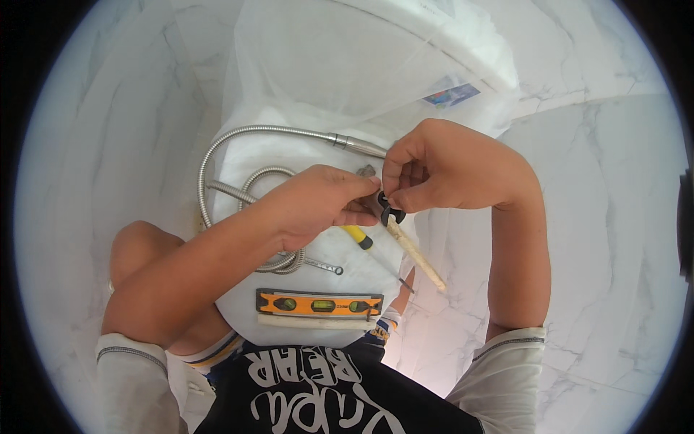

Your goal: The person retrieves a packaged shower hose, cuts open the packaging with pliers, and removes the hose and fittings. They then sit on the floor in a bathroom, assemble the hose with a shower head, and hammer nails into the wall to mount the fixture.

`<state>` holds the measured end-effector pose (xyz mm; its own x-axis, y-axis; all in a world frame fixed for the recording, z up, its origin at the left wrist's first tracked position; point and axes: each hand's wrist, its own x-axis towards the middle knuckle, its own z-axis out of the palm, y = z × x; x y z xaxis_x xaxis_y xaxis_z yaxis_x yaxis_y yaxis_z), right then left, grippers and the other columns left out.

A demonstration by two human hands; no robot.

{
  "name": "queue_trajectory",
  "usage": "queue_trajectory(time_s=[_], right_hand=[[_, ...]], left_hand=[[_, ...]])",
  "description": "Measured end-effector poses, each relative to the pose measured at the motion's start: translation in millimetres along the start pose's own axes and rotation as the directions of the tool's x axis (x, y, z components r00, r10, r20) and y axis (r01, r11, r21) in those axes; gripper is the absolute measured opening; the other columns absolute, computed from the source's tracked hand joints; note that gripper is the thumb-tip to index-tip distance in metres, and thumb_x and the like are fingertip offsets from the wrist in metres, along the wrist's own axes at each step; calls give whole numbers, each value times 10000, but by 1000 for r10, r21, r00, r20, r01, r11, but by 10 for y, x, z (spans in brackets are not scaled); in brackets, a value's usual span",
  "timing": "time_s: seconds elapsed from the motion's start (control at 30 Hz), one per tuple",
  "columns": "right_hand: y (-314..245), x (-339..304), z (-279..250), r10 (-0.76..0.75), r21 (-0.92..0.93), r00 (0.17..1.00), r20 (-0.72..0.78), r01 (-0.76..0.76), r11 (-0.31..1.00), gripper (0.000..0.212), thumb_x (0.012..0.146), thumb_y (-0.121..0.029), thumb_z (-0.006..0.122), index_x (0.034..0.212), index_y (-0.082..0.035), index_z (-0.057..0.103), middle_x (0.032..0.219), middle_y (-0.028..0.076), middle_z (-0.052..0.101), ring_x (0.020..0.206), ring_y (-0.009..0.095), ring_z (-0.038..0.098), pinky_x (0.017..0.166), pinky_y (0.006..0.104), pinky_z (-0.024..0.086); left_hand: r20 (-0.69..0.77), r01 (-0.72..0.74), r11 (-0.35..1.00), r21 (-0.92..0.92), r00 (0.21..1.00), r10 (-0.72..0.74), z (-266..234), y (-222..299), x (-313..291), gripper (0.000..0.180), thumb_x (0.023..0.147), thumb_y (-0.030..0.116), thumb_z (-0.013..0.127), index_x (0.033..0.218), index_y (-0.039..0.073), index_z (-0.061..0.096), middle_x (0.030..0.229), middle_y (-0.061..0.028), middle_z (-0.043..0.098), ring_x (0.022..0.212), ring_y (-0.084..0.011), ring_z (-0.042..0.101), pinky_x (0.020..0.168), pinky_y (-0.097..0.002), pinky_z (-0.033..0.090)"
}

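My left hand [338, 194] is closed on a dark metal piece [374, 203] with a rounded, forked end, its thumb stretched along the top. Against that piece my right hand [441, 166] bends its fingers in a pinch; what lies between the fingertips is too small to make out. A pale wooden handle [416, 254] slants down and right from the dark piece; whether the two are joined, I cannot tell. Partly under my left hand lies a yellow and black screwdriver [358, 237]. Beyond my hands runs a coiled metal flexible hose [275, 130] with a smooth metal end [360, 146].
The white toilet lid [238, 286] bears these things, under a plastic-wrapped tank [340, 58]. Nearer me lie an orange spirit level [299, 304], a pale strip [311, 322] and a wrench [323, 265]. Marbled tiles [578, 289] surround the toilet.
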<state>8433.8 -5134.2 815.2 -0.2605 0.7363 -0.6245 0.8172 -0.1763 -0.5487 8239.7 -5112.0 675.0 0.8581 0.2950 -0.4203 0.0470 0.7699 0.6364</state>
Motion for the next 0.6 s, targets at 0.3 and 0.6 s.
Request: queue_trajectory(time_s=[0.3, 0.6], right_hand=[[89, 203, -65, -52, -9, 976, 213, 56, 998, 194, 833, -119, 820, 981, 6, 808, 861, 61, 798, 785, 114, 742, 726, 257, 566], [113, 121, -26, -99, -29, 991, 94, 102, 994, 176, 871, -119, 803, 994, 7, 812, 895, 60, 806, 812, 126, 749, 751, 271, 571]], left_hand=[[4, 13, 1000, -25, 1000, -13, 40, -82, -22, 298, 1079, 227, 630, 1218, -32, 675, 1137, -94, 719, 1055, -169, 706, 977, -314, 590], [-73, 12, 998, -61, 997, -16, 51, -60, -121, 302, 1117, 149, 536, 1301, -77, 612, 1226, -145, 703, 1165, -214, 710, 1054, -300, 609]])
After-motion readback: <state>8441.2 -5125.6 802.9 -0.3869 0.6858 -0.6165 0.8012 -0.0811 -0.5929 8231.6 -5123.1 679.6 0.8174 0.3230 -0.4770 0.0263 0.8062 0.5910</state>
